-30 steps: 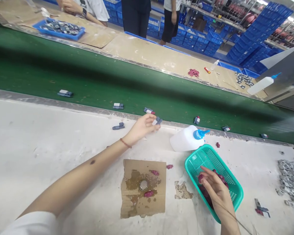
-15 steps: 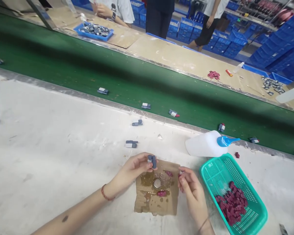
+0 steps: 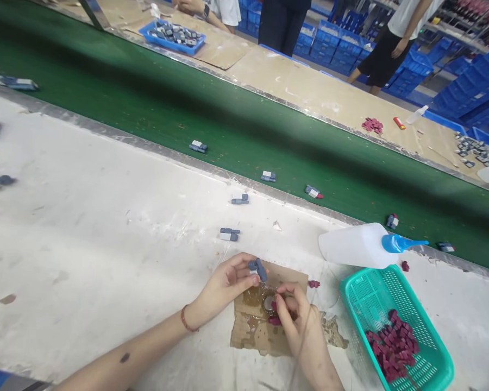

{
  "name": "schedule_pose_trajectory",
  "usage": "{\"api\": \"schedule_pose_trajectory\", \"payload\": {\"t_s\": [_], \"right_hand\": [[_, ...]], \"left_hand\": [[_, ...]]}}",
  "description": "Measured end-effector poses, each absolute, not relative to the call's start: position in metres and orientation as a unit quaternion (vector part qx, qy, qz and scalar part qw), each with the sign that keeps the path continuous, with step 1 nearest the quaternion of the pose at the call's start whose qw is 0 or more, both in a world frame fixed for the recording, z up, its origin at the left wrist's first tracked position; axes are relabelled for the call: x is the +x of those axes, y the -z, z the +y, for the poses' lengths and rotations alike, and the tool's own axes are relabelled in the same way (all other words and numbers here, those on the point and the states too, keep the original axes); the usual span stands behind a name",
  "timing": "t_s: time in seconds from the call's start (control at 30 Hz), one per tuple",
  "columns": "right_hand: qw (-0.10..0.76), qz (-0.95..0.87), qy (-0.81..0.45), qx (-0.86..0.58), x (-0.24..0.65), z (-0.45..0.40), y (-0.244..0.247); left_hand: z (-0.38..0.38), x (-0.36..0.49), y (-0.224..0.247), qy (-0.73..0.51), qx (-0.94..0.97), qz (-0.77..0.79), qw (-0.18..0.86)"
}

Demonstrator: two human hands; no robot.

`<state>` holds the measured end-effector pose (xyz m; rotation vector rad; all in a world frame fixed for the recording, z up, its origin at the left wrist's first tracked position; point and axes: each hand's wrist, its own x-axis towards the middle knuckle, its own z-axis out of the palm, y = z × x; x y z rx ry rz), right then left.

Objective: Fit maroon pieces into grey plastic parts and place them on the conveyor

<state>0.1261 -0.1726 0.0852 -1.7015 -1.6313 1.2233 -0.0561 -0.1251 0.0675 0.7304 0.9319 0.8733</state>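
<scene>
My left hand (image 3: pixel 234 279) is closed on a small grey-blue plastic part (image 3: pixel 258 269) with a white patch, held up over the far left edge of a wet cardboard piece (image 3: pixel 244 331). My right hand (image 3: pixel 303 320) pinches a small dark red piece (image 3: pixel 274 306) beside a round bottle cap (image 3: pixel 268 304) on the cardboard. Close under these fingers lies another red piece (image 3: pixel 274 321). One more small red piece (image 3: pixel 314 284) rests just off the cardboard's right edge. Part of the cap is hidden by my right fingers.
A green basket (image 3: pixel 350 304) with red pieces stands at right, a white bottle (image 3: pixel 352 245) with blue nozzle lying behind it. Two grey parts (image 3: pixel 230 234) (image 3: pixel 240 199) lie on the table. Beyond runs a green belt (image 3: pixel 146 125) carrying several parts; people stand across it.
My right hand has moved left over the cardboard to the cap. The left hand still holds its part, now tilted differently. The view has shifted; parts on the belt have moved right.
</scene>
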Motion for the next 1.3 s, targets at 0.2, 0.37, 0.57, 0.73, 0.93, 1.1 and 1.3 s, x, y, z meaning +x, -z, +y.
{"api": "schedule_pose_trajectory", "payload": {"t_s": [0.2, 0.37, 0.57, 0.73, 0.93, 1.1, 1.3], "right_hand": [[0.217, -0.59, -0.423, -0.653, 0.119, -0.168, -0.077], [0.222, -0.571, -0.44, -0.657, 0.115, -0.165, -0.078], [0.314, -0.421, -0.603, -0.601, 0.122, -0.163, -0.081], [0.405, -0.406, -0.575, -0.584, 0.119, -0.161, -0.08], [0.407, -0.445, -0.545, -0.582, 0.107, -0.153, -0.089], [0.383, -0.5, -0.525, -0.572, 0.107, -0.15, -0.09], [0.336, -0.583, -0.452, -0.586, 0.106, -0.153, -0.083]], "left_hand": [[-0.128, -0.057, -0.068, -0.41, 0.327, 0.423, 0.739], [-0.127, -0.058, -0.069, -0.418, 0.319, 0.416, 0.741], [-0.126, -0.058, -0.067, -0.4, 0.251, 0.402, 0.784], [-0.126, -0.057, -0.065, -0.369, 0.248, 0.409, 0.797], [-0.128, -0.055, -0.064, -0.36, 0.267, 0.414, 0.792], [-0.129, -0.054, -0.063, -0.358, 0.26, 0.408, 0.799], [-0.131, -0.052, -0.06, -0.355, 0.267, 0.429, 0.786]]}}
